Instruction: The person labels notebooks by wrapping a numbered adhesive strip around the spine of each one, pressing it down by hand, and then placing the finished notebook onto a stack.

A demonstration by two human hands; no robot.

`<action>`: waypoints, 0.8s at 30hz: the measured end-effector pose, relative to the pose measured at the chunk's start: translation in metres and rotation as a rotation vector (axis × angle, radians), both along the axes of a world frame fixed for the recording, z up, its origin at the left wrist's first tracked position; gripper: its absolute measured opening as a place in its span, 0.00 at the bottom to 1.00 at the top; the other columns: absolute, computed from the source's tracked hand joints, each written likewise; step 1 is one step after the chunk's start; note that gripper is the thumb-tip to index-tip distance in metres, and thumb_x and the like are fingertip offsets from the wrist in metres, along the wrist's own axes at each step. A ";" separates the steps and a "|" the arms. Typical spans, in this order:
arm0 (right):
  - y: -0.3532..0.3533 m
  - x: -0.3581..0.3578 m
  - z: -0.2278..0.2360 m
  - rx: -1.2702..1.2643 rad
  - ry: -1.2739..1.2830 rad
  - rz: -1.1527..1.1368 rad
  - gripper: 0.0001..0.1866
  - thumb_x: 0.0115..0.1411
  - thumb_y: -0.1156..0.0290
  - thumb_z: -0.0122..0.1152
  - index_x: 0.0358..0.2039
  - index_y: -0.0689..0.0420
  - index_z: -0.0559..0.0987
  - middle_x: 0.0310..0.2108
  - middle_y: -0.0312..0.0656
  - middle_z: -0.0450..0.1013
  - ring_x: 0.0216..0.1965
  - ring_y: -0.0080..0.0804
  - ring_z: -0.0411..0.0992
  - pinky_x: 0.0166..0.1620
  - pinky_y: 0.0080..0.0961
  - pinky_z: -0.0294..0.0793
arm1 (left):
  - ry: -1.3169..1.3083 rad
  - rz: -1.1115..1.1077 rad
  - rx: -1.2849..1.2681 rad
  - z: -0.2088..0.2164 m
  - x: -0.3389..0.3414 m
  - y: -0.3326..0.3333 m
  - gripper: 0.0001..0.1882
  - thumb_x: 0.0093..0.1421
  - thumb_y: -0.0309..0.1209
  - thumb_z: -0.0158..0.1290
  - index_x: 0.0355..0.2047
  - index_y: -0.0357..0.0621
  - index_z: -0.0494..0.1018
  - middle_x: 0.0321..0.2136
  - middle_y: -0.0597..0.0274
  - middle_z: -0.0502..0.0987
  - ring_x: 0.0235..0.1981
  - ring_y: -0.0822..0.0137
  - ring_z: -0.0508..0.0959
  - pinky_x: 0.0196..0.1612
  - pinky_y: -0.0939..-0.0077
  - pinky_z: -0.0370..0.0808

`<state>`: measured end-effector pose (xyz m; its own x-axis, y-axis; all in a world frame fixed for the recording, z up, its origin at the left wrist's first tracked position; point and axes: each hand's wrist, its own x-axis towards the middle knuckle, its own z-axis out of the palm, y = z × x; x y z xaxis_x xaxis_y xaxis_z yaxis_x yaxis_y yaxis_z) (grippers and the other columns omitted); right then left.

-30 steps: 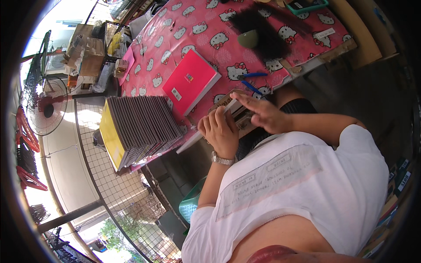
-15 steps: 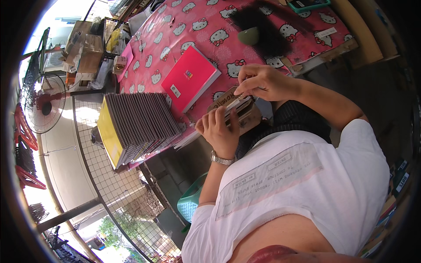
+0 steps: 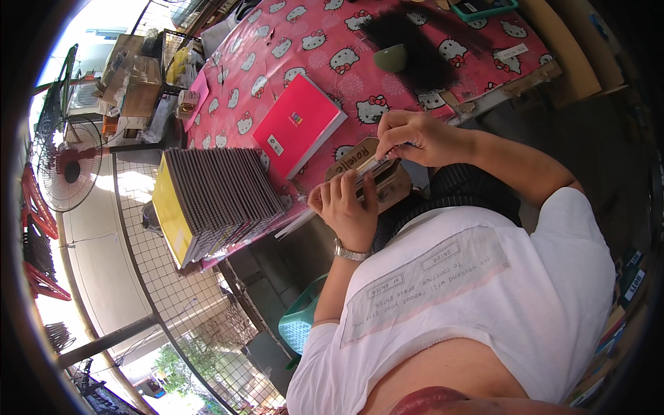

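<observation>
A brown, clipped-corner piece with dark handwriting [image 3: 355, 156], its material unclear, is near the table's front edge, close to my lap. My left hand [image 3: 346, 207], a metal watch on its wrist, is closed over its near left side. A narrow pale strip [image 3: 375, 166] crosses the piece between my hands. At the strip's far end my right hand [image 3: 423, 140] is closed in a pinch; what lies between its fingertips is too small to make out. Just beyond, a red-pink notebook [image 3: 299, 124] lies flat on the table.
A tall stack of spiral-bound notebooks [image 3: 221, 197] with a yellow cover stands at the table's left end. Black wire bindings [image 3: 408, 59], with a green rounded object [image 3: 391, 59] on them, lie at the back right. A fan [image 3: 71, 166] stands left, a green basket [image 3: 301, 321] below.
My right hand has shifted slightly down and to the right, still pinching near the strip. My left hand keeps its hold. The view has moved a little.
</observation>
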<state>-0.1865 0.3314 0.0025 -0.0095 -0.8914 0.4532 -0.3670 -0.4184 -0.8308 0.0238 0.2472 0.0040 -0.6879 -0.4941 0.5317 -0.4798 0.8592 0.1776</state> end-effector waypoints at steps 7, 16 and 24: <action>0.002 -0.003 0.011 0.223 0.113 -0.025 0.15 0.57 0.75 0.63 0.45 0.57 0.77 0.37 0.44 0.73 0.45 0.43 0.75 0.44 0.35 0.74 | -0.047 -0.066 -0.019 0.007 -0.014 0.002 0.14 0.58 0.30 0.56 0.44 0.44 0.72 0.33 0.61 0.77 0.39 0.59 0.76 0.54 0.58 0.61; 0.002 0.001 0.051 0.416 0.323 0.086 0.23 0.59 0.69 0.63 0.54 0.57 0.69 0.45 0.52 0.74 0.47 0.49 0.74 0.46 0.39 0.75 | -0.102 -0.156 0.072 0.007 -0.015 0.006 0.16 0.57 0.30 0.55 0.46 0.42 0.70 0.36 0.58 0.76 0.40 0.57 0.75 0.54 0.56 0.61; -0.117 -0.133 -0.049 0.799 0.671 -0.485 0.33 0.56 0.47 0.66 0.52 0.59 0.74 0.50 0.51 0.70 0.53 0.47 0.70 0.50 0.37 0.75 | -0.094 -0.152 0.114 0.009 -0.018 0.009 0.11 0.56 0.30 0.56 0.40 0.51 0.73 0.35 0.65 0.76 0.38 0.62 0.75 0.55 0.54 0.61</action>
<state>-0.3193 0.2143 -0.0462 -0.4007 -0.8950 -0.1960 -0.8144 0.4460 -0.3713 0.0058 0.2561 0.0133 -0.8031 -0.4343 0.4080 -0.3652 0.8998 0.2388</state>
